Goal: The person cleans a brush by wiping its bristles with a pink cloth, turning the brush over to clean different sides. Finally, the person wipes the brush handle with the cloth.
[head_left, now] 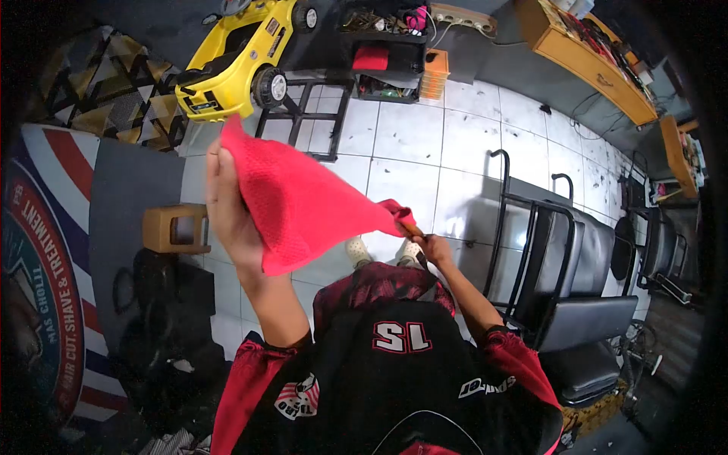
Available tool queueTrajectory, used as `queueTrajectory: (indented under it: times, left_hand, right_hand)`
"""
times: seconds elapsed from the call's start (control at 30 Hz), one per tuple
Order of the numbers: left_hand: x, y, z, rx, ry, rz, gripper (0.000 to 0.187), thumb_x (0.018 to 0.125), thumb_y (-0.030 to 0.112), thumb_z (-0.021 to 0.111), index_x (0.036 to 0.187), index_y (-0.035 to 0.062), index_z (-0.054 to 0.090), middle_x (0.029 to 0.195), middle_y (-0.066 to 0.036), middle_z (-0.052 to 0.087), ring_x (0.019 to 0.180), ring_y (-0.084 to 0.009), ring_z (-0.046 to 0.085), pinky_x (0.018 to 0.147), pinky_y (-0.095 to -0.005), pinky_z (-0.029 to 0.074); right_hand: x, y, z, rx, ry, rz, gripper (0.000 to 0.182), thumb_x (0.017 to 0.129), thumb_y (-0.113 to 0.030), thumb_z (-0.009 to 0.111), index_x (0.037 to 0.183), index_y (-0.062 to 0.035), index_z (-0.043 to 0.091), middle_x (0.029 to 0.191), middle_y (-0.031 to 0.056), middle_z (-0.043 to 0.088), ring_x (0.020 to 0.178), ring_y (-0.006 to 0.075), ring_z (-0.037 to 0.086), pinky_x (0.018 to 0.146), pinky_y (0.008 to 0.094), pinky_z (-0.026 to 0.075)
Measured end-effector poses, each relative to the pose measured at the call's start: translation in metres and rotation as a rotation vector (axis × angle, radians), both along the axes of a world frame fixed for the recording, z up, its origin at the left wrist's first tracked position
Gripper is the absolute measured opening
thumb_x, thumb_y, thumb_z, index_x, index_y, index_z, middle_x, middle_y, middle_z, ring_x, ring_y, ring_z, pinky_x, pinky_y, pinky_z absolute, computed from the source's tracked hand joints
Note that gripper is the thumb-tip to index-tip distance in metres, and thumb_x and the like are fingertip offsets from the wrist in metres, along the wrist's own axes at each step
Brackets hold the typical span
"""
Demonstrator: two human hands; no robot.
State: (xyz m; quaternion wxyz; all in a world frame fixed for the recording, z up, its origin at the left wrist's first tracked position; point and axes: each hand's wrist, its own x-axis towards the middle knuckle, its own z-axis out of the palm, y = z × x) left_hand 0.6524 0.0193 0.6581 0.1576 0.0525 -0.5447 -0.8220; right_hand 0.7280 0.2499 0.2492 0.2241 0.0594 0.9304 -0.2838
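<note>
A bright pink textured cloth (299, 199) stretches between my two hands, above the floor. My left hand (230, 205) is raised on the left and closed on the cloth's broad end, with its fingers partly behind the fabric. Lower and to the right, my right hand (434, 249) is closed around a slim brown-and-dark object (412, 228). The cloth's narrow end bunches around that object's tip, so its kind cannot be made out.
A yellow toy car (246, 57) stands beyond the cloth near a black metal frame (327, 125). A wooden stool (176, 229) is at left. Black padded chairs (580, 322) stand at right. Shelves and an orange drawer table (591, 64) line the far side. Dark tufts lie on white tiles (470, 129).
</note>
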Motion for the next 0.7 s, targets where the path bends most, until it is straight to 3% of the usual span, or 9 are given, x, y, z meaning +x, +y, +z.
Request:
queueTrajectory:
  times: [0.1,0.2,0.27,0.37,0.47,0.53,0.57,0.67,0.7]
  left_hand:
    - [0.003,-0.005,-0.026,-0.068,0.104,0.025,0.024,0.094,0.024,0.039,0.099,0.002,0.047,0.083,-0.007,0.055,0.07,-0.0131,0.056,0.064,-0.025,0.048]
    - [0.005,-0.018,-0.044,-0.006,0.252,-0.14,0.026,0.092,0.016,0.039,0.108,-0.002,0.048,0.099,-0.012,0.051,0.089,-0.0186,0.055,0.074,-0.0307,0.049]
    - [0.005,-0.018,-0.04,-0.053,0.228,-0.147,0.026,0.092,0.014,0.04,0.109,-0.0036,0.048,0.102,-0.013,0.05,0.093,-0.0192,0.054,0.076,-0.0317,0.05]
    - [0.006,0.012,-0.02,-0.149,0.096,0.008,0.024,0.092,0.02,0.041,0.103,0.0001,0.047,0.088,-0.007,0.052,0.079,-0.0122,0.053,0.071,-0.0249,0.046]
    - [0.003,0.016,-0.024,-0.231,0.064,-0.05,0.023,0.093,0.023,0.041,0.102,0.0022,0.046,0.084,-0.003,0.052,0.075,-0.0074,0.05,0.071,-0.0209,0.043]
    - [0.0,0.014,-0.025,-0.248,0.081,-0.121,0.023,0.093,0.022,0.041,0.103,0.0025,0.046,0.086,-0.002,0.051,0.077,-0.0062,0.048,0.072,-0.0201,0.041]
    - [-0.001,0.014,-0.021,-0.239,0.091,-0.127,0.022,0.093,0.022,0.041,0.104,0.0026,0.046,0.087,-0.001,0.051,0.078,-0.0057,0.047,0.073,-0.0196,0.04]
    - [-0.008,0.004,-0.019,-0.267,0.127,-0.084,0.023,0.093,0.022,0.042,0.104,0.003,0.046,0.09,-0.002,0.051,0.08,-0.0061,0.047,0.072,-0.0201,0.04]
    - [-0.009,0.001,-0.018,-0.223,0.141,-0.084,0.023,0.092,0.022,0.042,0.104,0.003,0.046,0.091,-0.003,0.052,0.08,-0.0064,0.048,0.072,-0.0203,0.041]
  right_hand:
    - [-0.007,0.003,0.006,-0.048,0.024,-0.087,0.059,0.082,-0.054,0.046,0.071,0.0019,0.062,0.067,0.0268,0.056,0.067,0.0411,0.057,0.06,0.0478,0.044]
    - [-0.035,-0.014,0.076,-0.231,0.079,-0.192,0.056,0.085,-0.047,0.047,0.066,0.0041,0.058,0.062,0.0235,0.056,0.059,0.0376,0.057,0.058,0.0438,0.044]
    - [-0.046,-0.032,0.129,-0.562,0.167,-0.313,0.048,0.089,-0.04,0.045,0.065,0.0008,0.054,0.05,0.0125,0.05,0.042,0.023,0.048,0.044,0.0344,0.04]
    - [-0.048,-0.053,0.216,-1.25,-0.127,-0.438,0.034,0.092,-0.034,0.041,0.07,-0.0083,0.045,0.052,-0.0055,0.037,0.04,0.0027,0.031,0.035,0.0194,0.024]
    - [-0.04,-0.068,0.256,-1.482,-0.059,-0.203,0.03,0.092,-0.029,0.045,0.072,-0.0059,0.047,0.053,-0.0042,0.039,0.041,0.0038,0.033,0.037,0.0197,0.026]
    - [-0.042,-0.072,0.255,-1.543,-0.015,0.031,0.028,0.091,-0.026,0.046,0.073,-0.005,0.047,0.052,-0.0044,0.039,0.044,0.0036,0.035,0.039,0.0189,0.027]
    - [-0.046,-0.072,0.259,-1.452,-0.095,-0.03,0.03,0.09,-0.028,0.049,0.073,-0.0032,0.05,0.052,-0.0041,0.04,0.045,0.0041,0.037,0.04,0.0205,0.028]
    - [-0.061,-0.075,0.211,-1.127,0.074,0.074,0.03,0.088,-0.027,0.053,0.072,-0.0014,0.056,0.053,-0.0029,0.042,0.046,0.004,0.038,0.041,0.0222,0.03]
    - [-0.064,-0.074,0.189,-0.985,0.075,0.083,0.037,0.085,-0.036,0.055,0.075,-0.0023,0.063,0.056,0.0019,0.053,0.048,0.0107,0.049,0.044,0.0282,0.037]
